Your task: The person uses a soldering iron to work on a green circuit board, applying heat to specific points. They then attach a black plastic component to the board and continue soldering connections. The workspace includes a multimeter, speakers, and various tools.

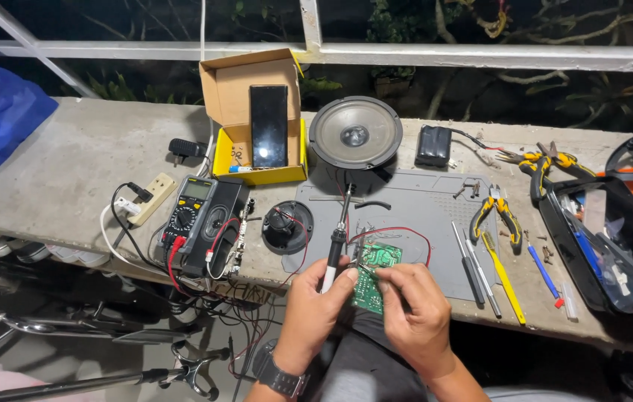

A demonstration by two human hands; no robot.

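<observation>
Left hand (315,309) grips a slender black-and-white soldering iron (337,238); right hand (413,313) pinches a flat green rectangular circuit board (373,275), tilted at the near edge of the smooth grey rubber mat (421,216), iron tip touching it.

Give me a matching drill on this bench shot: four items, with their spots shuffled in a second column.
1. soldering iron
2. green circuit board
3. phone
4. multimeter

A. propped in the cardboard box
B. in the left hand
C. bench, left of the grey mat
D. pinched by the right hand

Pairs: 1-B, 2-D, 3-A, 4-C
</observation>
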